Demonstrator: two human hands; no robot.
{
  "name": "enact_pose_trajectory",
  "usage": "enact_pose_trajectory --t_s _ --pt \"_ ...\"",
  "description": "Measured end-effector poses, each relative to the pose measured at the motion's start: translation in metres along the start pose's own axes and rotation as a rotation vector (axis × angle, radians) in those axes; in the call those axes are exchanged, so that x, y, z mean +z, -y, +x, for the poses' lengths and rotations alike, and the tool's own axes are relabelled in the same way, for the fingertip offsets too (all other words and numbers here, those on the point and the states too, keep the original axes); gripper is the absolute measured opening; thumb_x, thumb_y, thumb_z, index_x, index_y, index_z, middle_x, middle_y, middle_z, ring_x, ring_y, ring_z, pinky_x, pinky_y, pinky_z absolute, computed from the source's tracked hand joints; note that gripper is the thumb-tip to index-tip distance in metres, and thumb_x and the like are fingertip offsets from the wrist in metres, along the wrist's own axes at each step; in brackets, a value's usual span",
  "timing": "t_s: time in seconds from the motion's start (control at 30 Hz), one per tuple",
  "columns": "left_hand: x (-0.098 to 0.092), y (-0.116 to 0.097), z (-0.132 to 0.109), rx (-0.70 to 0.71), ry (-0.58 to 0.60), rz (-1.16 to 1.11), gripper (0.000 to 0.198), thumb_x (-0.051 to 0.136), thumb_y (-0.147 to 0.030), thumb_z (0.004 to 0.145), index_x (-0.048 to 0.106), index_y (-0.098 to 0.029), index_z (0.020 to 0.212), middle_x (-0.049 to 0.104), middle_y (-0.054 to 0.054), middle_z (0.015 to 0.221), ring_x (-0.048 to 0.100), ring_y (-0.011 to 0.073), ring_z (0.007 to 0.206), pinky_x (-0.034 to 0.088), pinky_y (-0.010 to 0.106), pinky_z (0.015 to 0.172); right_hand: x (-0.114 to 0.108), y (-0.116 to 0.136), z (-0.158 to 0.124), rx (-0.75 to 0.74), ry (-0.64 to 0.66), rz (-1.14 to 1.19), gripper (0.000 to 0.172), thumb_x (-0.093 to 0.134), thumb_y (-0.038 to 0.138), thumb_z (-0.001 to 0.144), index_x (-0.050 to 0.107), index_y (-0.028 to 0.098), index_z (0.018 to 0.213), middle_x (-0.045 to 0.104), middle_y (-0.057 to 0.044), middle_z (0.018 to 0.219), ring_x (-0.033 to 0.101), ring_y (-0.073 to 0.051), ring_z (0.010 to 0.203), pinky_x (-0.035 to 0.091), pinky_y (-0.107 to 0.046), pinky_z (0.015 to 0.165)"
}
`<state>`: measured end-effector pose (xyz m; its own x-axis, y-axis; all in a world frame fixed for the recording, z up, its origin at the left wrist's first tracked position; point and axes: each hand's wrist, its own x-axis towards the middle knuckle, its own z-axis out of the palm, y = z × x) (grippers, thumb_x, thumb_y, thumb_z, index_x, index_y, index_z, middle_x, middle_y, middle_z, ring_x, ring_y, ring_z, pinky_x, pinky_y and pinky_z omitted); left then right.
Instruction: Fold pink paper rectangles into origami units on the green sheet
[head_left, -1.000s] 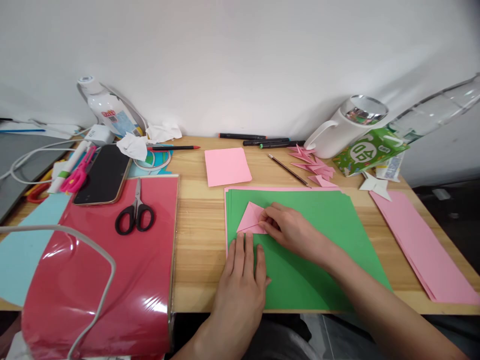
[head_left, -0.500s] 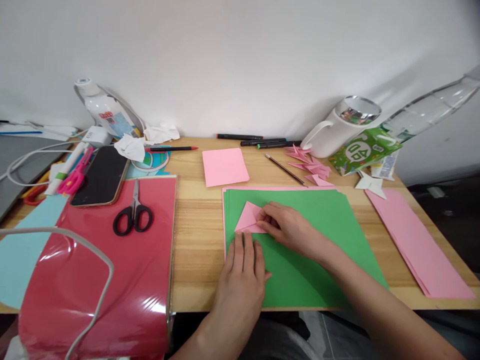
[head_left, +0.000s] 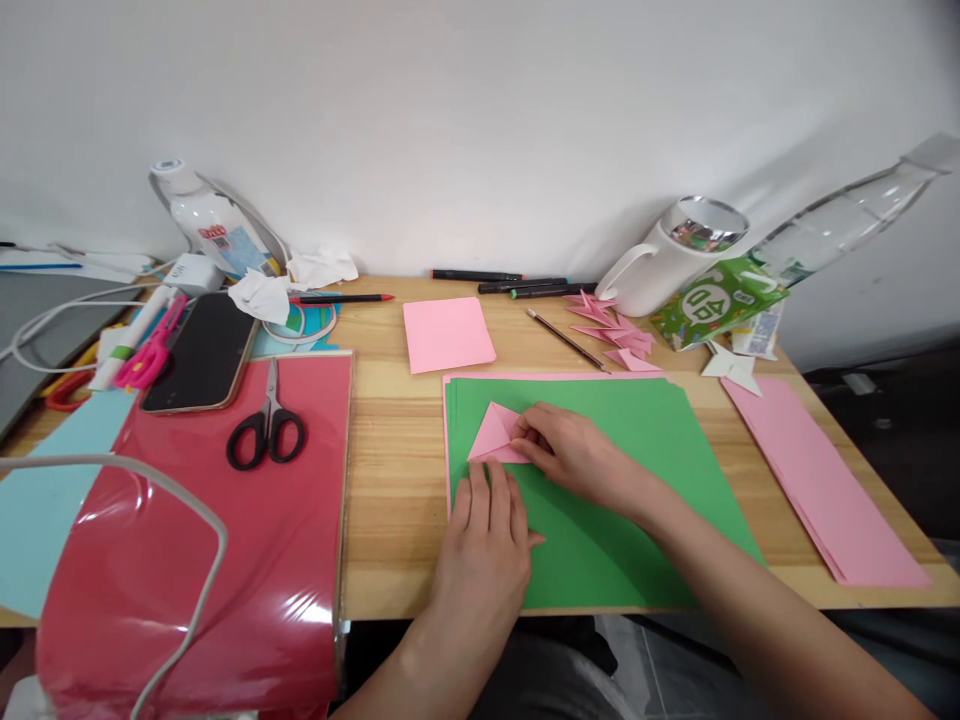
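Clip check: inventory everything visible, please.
Folded paper: 1, pink, centre
Sheets: several, green, centre
Square paper: unclear, pink, back
Strips: several, pink, right
Paper spikes: several, pink, right
Star: 1, white, right
Pencil: 1, dark, centre
Pens: 4, black, back
Mug: 1, white, right
Packet: 1, green, right
Bottles: 2, white left, clear right
Tissues: 2, white, left
Phone: 1, black, left
Scissors: 2+, black, pink, left
Sleeved paper: unclear, red, left
Charger, cables: several, white, left
Paper pieces: several, blue, left
Clutter: uncounted, mixed, far left
Table: 1, brown, beneath
Hands: 2, bare, centre
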<state>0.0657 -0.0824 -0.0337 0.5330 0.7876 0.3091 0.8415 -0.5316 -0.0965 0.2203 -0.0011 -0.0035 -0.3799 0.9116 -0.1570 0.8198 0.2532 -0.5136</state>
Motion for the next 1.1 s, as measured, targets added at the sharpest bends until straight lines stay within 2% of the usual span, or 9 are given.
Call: enact_pose_trajectory --t_s 0.27,0.4,0.5,0.6,0.73,0.93,1.1 --pt "-0.005 -0.007 0.007 -0.011 0.025 0.078 0.051 0.054 -0.047 0.086 0.065 -0.004 0.112 0.063 0.018 0.118 0.058 0.0317 0.107 0.044 0.039 0.091 0.005 0.002 -0.003 -0.018 -0.037 -0.055 0.004 0.048 0.016 0.088 0.052 0.016 0.087 0.053 -0.005 0.082 0.050 -0.015 0.064 0.041 -0.027 0.061" --pt "-0.010 -0.006 0.010 0.005 0.042 0.092 0.054 0.054 -0.048 0.085 0.065 -0.004 0.113 0.062 0.018 0.118 0.058 0.0324 0.107 0.044 0.040 0.091 0.009 -0.003 -0.009 -0.116 -0.130 -0.027 0.004 0.048 0.017 0.089 0.051 0.017 0.091 0.050 -0.007 0.092 0.052 -0.016 0.070 0.045 -0.028 0.064" --pt "-0.012 -0.004 0.010 0.032 0.074 0.087 0.059 0.056 -0.052 0.082 0.063 -0.004 0.115 0.061 0.019 0.119 0.057 0.0334 0.107 0.044 0.041 0.091 0.010 -0.008 -0.010 -0.191 -0.153 0.010 0.007 0.046 0.018 0.091 0.052 0.018 0.089 0.050 -0.008 0.094 0.053 -0.016 0.074 0.047 -0.029 0.068" --pt "-0.011 -0.002 0.009 0.051 0.080 0.097 0.062 0.055 -0.055 0.081 0.062 -0.004 0.117 0.060 0.020 0.120 0.056 0.0333 0.109 0.043 0.041 0.091 0.004 -0.010 -0.010 -0.222 -0.119 0.062 0.010 0.046 0.019 0.092 0.055 0.018 0.086 0.051 -0.007 0.092 0.054 -0.015 0.076 0.047 -0.028 0.070" --pt "-0.005 0.000 0.006 0.084 0.032 0.085 0.065 0.054 -0.056 0.082 0.062 -0.002 0.116 0.060 0.021 0.119 0.057 0.0343 0.107 0.044 0.041 0.089 -0.008 -0.003 -0.010 -0.244 -0.092 0.041 0.012 0.049 0.020 0.091 0.059 0.017 0.086 0.054 -0.006 0.088 0.053 -0.013 0.069 0.043 -0.025 0.065" --pt "-0.002 0.003 0.004 0.077 0.038 0.026 0.064 0.054 -0.054 0.082 0.062 0.000 0.116 0.061 0.022 0.120 0.056 0.0338 0.109 0.044 0.041 0.091 -0.011 0.014 -0.005 -0.226 0.058 -0.206 0.021 0.046 0.023 0.093 0.060 0.015 0.080 0.061 -0.006 0.080 0.056 -0.015 0.070 0.035 -0.025 0.061" --pt "-0.004 0.004 0.003 0.064 0.046 0.006 0.062 0.055 -0.054 0.081 0.062 -0.003 0.116 0.061 0.019 0.121 0.056 0.0326 0.112 0.043 0.040 0.094 -0.008 0.027 0.001 -0.150 0.103 -0.361 0.026 0.045 0.022 0.091 0.063 0.015 0.074 0.066 -0.008 0.080 0.059 -0.017 0.068 0.027 -0.027 0.054"
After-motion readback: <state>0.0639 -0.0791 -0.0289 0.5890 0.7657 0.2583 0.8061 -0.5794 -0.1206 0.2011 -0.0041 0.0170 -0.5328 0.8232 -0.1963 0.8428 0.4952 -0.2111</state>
